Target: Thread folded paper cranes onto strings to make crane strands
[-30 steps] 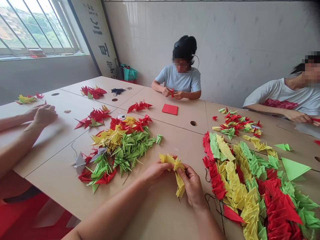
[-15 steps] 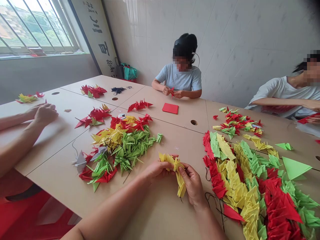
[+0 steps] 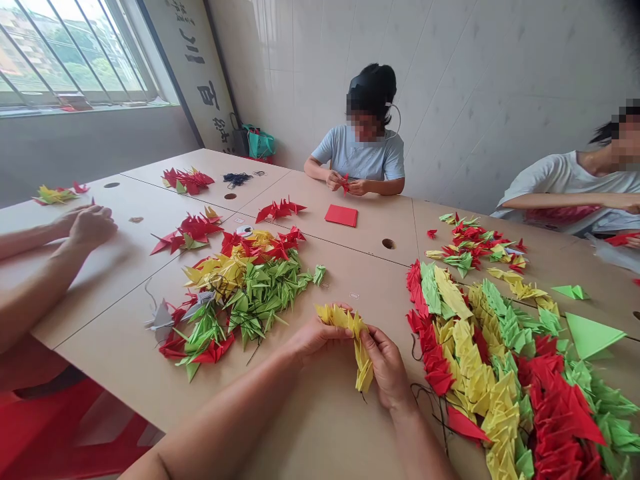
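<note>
Between my two hands is a string of yellow paper cranes, folded flat and nested in a row, bent downward at its right end. My left hand grips the row from the left, its thumb lying across the yellow paper. My right hand pinches the bend with the thumb in front; its other fingers are partly hidden behind. A bit of dark thread pokes out below the lower end. Just left of my hands lies a heap of green paper cranes, with yellow cranes beside them.
Long strings of red, yellow and green folded paper cover the table's right side, dark thread beside them. A red paper stack lies ahead, near a round hole. A person sits opposite; another's hands rest at left.
My fingers have shifted slightly on the yellow string, and its bent part now looks flatter and more evenly nested. The view has moved a little. Both hands keep their hold.
</note>
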`<action>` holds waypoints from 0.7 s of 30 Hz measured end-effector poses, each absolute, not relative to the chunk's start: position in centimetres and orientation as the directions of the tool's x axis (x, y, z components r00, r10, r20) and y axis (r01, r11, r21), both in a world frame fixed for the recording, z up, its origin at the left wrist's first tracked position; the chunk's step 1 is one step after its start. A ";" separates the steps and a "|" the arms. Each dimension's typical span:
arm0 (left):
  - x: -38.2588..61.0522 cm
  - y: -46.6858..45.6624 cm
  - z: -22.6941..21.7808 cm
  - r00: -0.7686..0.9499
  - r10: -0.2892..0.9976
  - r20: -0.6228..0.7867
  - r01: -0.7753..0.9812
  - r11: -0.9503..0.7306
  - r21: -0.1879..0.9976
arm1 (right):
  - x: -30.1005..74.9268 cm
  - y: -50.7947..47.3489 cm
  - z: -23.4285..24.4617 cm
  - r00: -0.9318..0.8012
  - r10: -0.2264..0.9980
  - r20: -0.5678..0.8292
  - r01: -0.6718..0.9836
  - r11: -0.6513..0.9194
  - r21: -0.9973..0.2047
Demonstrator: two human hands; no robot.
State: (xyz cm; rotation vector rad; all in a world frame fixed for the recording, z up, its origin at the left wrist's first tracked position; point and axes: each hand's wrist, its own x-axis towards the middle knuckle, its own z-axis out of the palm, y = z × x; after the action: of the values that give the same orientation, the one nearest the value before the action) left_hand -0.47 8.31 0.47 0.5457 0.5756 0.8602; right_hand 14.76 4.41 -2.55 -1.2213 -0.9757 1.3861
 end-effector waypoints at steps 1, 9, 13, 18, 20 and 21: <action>-0.5 8.3 0.5 0.519 0.821 -0.240 -0.543 0.533 0.649 | 14.8 4.4 -2.5 0.011 0.985 -0.172 -0.166 -0.168 -0.972; -0.6 8.4 0.2 0.460 0.851 -0.254 -0.555 0.499 0.665 | 14.8 4.3 -2.4 0.060 0.973 -0.222 -0.198 -0.206 -0.958; -0.5 8.3 0.1 0.475 0.847 -0.238 -0.557 0.499 0.664 | 14.8 4.3 -2.2 0.028 0.973 -0.231 -0.224 -0.219 -0.950; -0.2 8.2 -0.1 0.492 0.840 -0.230 -0.557 0.506 0.658 | 14.7 4.3 -1.9 0.007 0.963 -0.270 -0.289 -0.257 -0.922; 0.0 8.1 -0.1 0.498 0.837 -0.226 -0.541 0.503 0.674 | 14.8 4.3 -1.9 0.013 0.963 -0.268 -0.291 -0.253 -0.923; 0.1 8.0 0.0 0.499 0.839 -0.218 -0.533 0.496 0.686 | 14.7 4.3 -1.9 0.017 0.964 -0.266 -0.292 -0.250 -0.923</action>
State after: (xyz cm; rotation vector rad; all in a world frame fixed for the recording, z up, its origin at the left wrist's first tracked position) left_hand 0.06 8.01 -0.05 0.5916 0.5854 0.8908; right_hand 14.74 4.26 -1.90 -1.1971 -0.8125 1.4792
